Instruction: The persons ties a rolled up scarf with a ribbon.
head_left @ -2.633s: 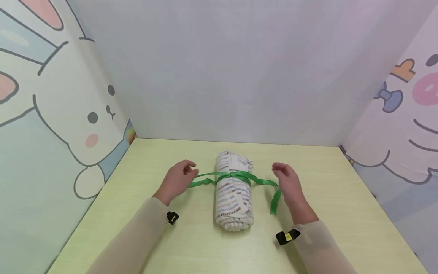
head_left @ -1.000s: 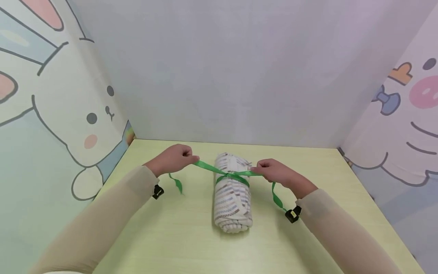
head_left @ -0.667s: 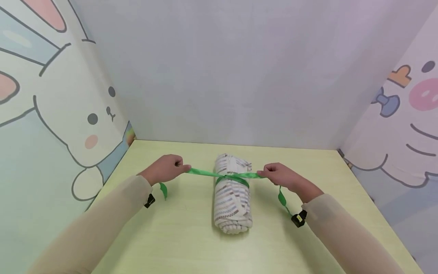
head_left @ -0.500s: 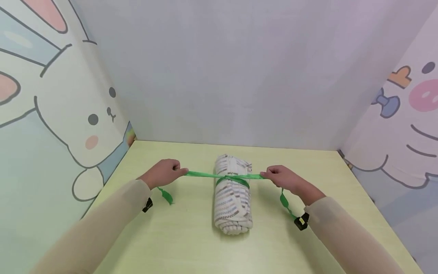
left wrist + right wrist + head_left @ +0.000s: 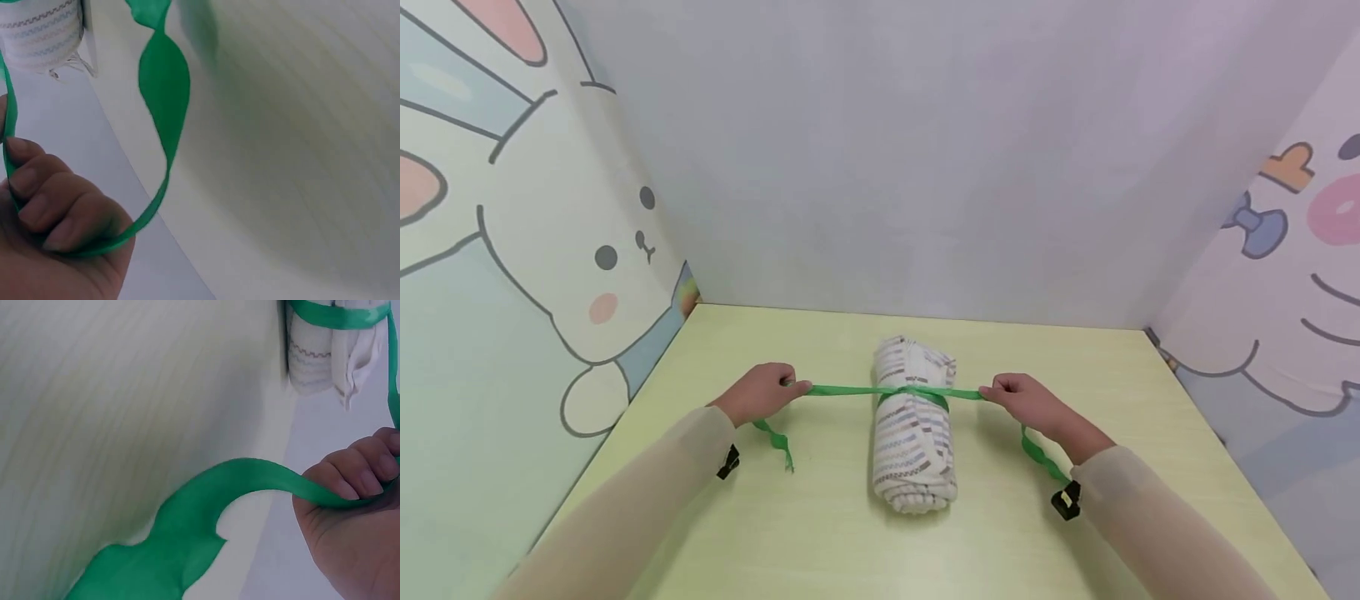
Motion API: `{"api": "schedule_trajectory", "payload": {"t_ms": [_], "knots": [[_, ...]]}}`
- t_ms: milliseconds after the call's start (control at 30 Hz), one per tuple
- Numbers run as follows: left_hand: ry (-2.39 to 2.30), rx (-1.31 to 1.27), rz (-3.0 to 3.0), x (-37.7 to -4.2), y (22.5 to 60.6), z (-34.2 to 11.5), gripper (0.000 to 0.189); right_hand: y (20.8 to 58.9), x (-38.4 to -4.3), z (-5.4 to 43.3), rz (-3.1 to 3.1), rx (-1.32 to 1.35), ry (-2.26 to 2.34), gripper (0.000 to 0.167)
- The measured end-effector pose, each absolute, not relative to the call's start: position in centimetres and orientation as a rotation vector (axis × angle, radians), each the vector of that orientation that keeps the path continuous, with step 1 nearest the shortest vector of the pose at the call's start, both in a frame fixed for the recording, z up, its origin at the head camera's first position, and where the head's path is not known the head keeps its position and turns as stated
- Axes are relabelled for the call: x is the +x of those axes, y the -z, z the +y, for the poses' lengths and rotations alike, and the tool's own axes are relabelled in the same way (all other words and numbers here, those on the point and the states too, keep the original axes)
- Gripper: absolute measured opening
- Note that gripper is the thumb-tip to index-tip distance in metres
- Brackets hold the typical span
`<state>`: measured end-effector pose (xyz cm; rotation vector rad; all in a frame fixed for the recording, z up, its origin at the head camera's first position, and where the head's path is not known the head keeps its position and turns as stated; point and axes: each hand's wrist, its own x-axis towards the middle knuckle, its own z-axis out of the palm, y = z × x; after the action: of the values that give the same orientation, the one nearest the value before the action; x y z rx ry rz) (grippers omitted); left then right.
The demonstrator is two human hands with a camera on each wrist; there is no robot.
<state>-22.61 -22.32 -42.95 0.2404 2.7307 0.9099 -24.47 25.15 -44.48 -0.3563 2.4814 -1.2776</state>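
Note:
A rolled towel [image 5: 913, 450], white with grey, blue and brown stripes, lies lengthwise on the table. Round its middle goes a green ribbon [image 5: 842, 390], crossed on top. My left hand [image 5: 760, 394] grips one end to the left of the roll, fingers curled in. On the other side, my right hand [image 5: 1030, 404] pinches the opposite end. Both stretches run straight and nearly level from the towel to the hands. Loose tails hang below each hand; in the left wrist view the ribbon [image 5: 164, 87] twists, and in the right wrist view the ribbon [image 5: 244, 472] curves down from the curled fingers.
The pale wooden table [image 5: 820, 550] reaches back to a plain light curtain [image 5: 910, 167]. Side panels carry a cartoon rabbit [image 5: 572, 233] on the left and a pink-nosed cartoon figure [image 5: 1300, 283] on the right. Each wrist wears a small black camera.
Both hands, loosely held beside the roll at first, took hold of the ribbon ends and drew them apart. The hands have since come lower, and the ribbon now lies straight across the towel.

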Motion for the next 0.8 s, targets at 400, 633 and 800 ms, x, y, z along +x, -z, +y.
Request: {"api": "schedule_trajectory", "payload": {"t_ms": [400, 633, 800], "knots": [[-0.923, 0.191, 2.795, -22.1, 42.4, -27.4, 0.052, 42.9, -24.4, 29.3, 2.475, -0.318, 1.341, 0.047], [-0.882, 0.139, 2.845, -21.7, 43.1, -29.6, 0.057, 42.5, -24.4, 32.1, 2.616, -0.303, 1.310, 0.048], [-0.854, 0.146, 2.872, -21.4, 42.6, -30.1, 0.058, 42.5, -24.2, 33.8, 2.686, -0.269, 1.311, 0.046]]}}
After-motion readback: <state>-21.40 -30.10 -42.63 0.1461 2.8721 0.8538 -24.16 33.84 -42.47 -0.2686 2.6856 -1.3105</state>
